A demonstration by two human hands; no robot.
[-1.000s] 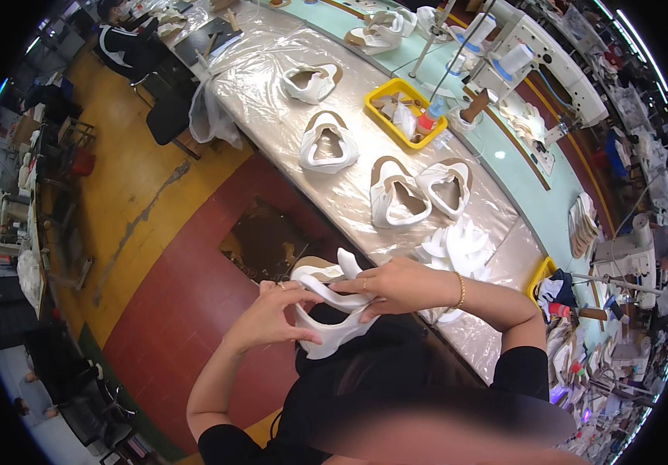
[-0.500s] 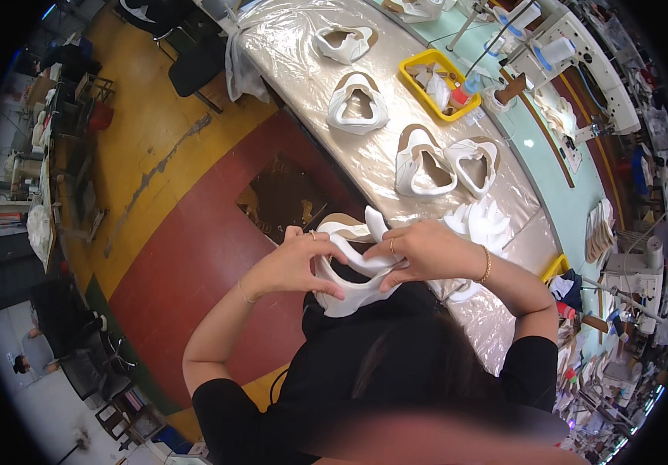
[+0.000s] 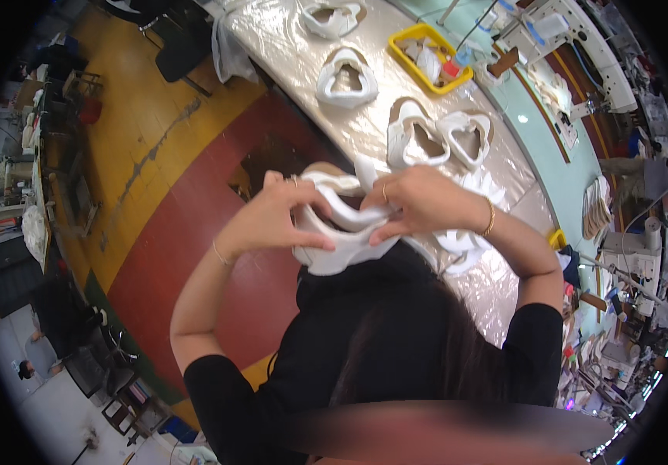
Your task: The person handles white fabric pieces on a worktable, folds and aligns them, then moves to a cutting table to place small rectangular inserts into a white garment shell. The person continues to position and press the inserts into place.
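Close to my body, a white shoe upper (image 3: 334,260) with a tan part at its far end is held between both hands. My left hand (image 3: 272,217) grips its left side, thumb on the near rim and fingers curled over the opening. On the other side my right hand (image 3: 427,203) pinches the rim with thumb and fingers. A padded white curved band (image 3: 341,209) runs across the opening between the hands, and a white flap (image 3: 365,172) sticks up beyond it. My right fingers hide part of the upper.
On the plastic-covered table (image 3: 295,58) lie several white and tan shoe uppers (image 3: 347,79), and a pile of white pieces (image 3: 479,190) is beside my right forearm. A yellow tray (image 3: 436,87) holds scraps. A sewing machine (image 3: 597,66) stands at the far right.
Both hands and the shoe upper sit higher in the picture, and the table's things have shifted up too, though less. Both hands keep their hold on the upper.
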